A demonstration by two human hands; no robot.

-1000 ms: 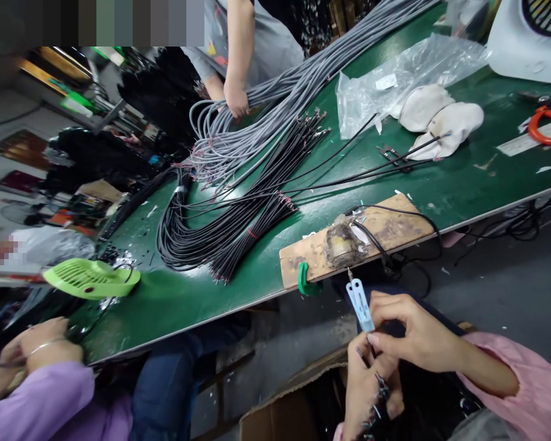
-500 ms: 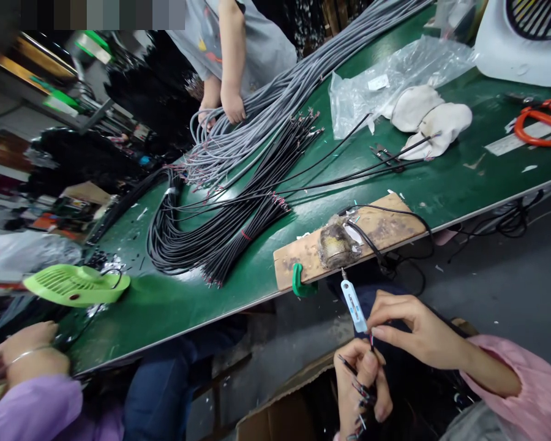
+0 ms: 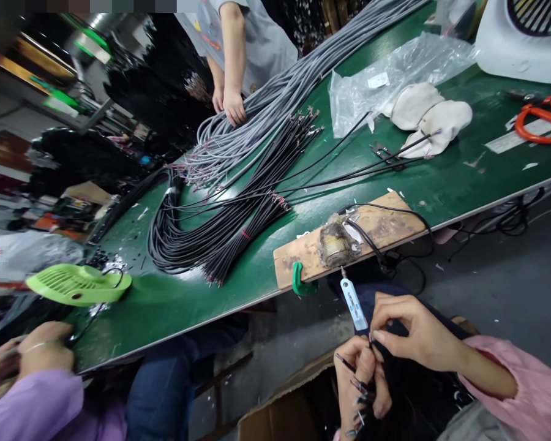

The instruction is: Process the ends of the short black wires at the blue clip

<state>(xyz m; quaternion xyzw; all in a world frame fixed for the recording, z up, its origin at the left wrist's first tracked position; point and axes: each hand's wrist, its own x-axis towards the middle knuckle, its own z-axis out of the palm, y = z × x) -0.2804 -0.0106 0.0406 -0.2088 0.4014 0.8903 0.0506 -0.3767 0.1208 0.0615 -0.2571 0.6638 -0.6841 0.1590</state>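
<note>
My left hand (image 3: 362, 383) is closed around several short black cables (image 3: 359, 387) with bare wire ends sticking out. Just above it, my right hand (image 3: 406, 331) pinches the thin coloured wires at one cable's end between thumb and forefinger. Beside my fingertips a light-blue, flat-handled tool (image 3: 353, 306) points its metal tip up at a grimy, fluff-covered metal cylinder (image 3: 336, 245). That cylinder sits on a wooden board (image 3: 294, 257) at the table's edge. Whether the tool touches my fingers, I cannot tell.
A green clamp (image 3: 298, 278) grips the board. Black cable bundles (image 3: 211, 233) and grey cables (image 3: 275, 104) cover the green table (image 3: 248, 285). White gloves (image 3: 434, 119), orange scissors (image 3: 542, 119) and a green fan (image 3: 78, 285) lie around. Two co-workers' hands work at left and across.
My hands have barely shifted; the fingers still meet at the wire end. Across the table the co-worker's hands moved on the grey cables. The purple-sleeved person's hands moved slightly right.
</note>
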